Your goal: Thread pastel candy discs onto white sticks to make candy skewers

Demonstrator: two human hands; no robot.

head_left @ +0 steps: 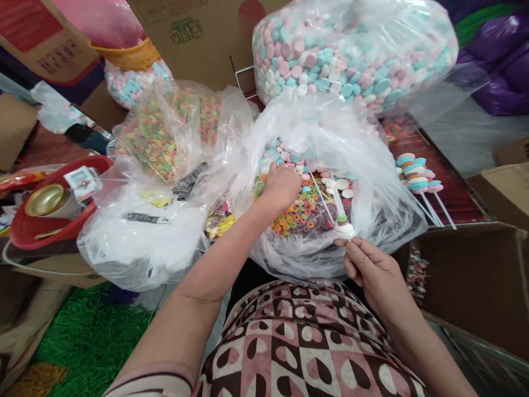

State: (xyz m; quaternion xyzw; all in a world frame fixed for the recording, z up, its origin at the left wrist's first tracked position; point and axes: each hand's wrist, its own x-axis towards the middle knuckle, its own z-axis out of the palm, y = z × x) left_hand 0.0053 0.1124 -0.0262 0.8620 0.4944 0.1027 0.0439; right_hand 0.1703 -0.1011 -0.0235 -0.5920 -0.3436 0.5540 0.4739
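Note:
My left hand (283,184) reaches into an open clear plastic bag (392,193), its fingers curled down among pink, blue and white marshmallows (346,184). The fingertips are hidden, so what they hold cannot be made out. Beside that hand lie small colored ring candies (291,218). Just over the bag's near right edge, my right hand (367,264) pinches a candy skewer (339,207) between thumb and fingers. White marshmallow pieces and a green ring sit along the skewer. A thin white stick (320,193) lies across the bag's contents.
Finished-looking marshmallow skewers (419,176) lie at the table's right edge, above an open cardboard box (475,281). A big marshmallow bag (355,55) stands behind. To the left are a bag of ring candies (177,127), a white plastic bag (144,237) and a red basket (25,237).

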